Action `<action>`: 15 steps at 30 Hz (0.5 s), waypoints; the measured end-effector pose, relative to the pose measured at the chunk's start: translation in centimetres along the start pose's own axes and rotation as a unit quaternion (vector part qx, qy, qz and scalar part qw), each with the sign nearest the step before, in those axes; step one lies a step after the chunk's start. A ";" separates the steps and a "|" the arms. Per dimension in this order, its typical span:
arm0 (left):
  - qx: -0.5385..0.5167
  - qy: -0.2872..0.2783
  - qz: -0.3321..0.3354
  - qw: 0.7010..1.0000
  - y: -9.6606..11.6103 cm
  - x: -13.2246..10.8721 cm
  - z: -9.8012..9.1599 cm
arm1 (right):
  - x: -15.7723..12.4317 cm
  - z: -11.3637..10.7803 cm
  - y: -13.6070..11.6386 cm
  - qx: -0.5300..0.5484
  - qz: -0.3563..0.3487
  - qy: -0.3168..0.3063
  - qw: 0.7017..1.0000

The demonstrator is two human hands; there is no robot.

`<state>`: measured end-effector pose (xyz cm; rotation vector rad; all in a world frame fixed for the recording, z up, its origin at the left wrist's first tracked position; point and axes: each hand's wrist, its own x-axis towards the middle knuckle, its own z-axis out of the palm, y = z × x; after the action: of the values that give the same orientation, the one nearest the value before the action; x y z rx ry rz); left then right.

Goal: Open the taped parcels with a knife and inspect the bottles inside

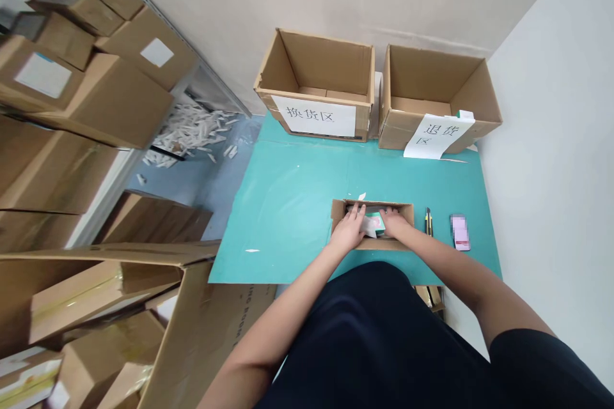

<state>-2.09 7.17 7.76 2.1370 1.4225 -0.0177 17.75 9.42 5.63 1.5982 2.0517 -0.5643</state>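
Note:
A small open cardboard box (391, 245) sits near the front edge of the teal table. Inside it lies a green-and-white packet (374, 223), partly covered by what looks like clear or whitish wrapping. My left hand (350, 229) reaches into the box's left half, its fingers stretched out and somewhat apart, beside the packet. From the right, my right hand (394, 223) dips into the box at the packet's right end. Its fingertips are mostly hidden, so its grip does not show. A yellow-and-black box cutter (428, 222) lies just right of the box.
A phone (460, 232) lies on the teal table (292, 198), farther right. Two large open cartons, a left one (316, 80) and a right one (398, 131), stand at the back with handwritten paper signs. Shelved boxes (119, 102) and a big carton (201, 326) of parcels flank the left side.

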 end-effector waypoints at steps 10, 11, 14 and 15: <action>0.002 -0.013 -0.003 1.000 -0.5 0.5 0.7 | -3.0 -2.2 0.1 0.124 -0.057 0.093 0.986; 0.001 -0.017 -0.003 1.000 -0.6 0.6 0.7 | -3.4 -2.5 -0.1 0.133 -0.060 0.099 0.984; -0.004 -0.028 0.003 1.000 -0.9 0.9 0.7 | -4.4 -3.6 -0.5 0.136 -0.061 0.109 0.983; -0.005 -0.030 0.006 1.000 -0.9 1.0 0.7 | -4.6 -3.9 -0.6 0.135 -0.061 0.113 0.983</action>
<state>-2.25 7.94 6.47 2.1200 1.3716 -0.0699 17.67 7.97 11.56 1.7666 2.3349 -0.7627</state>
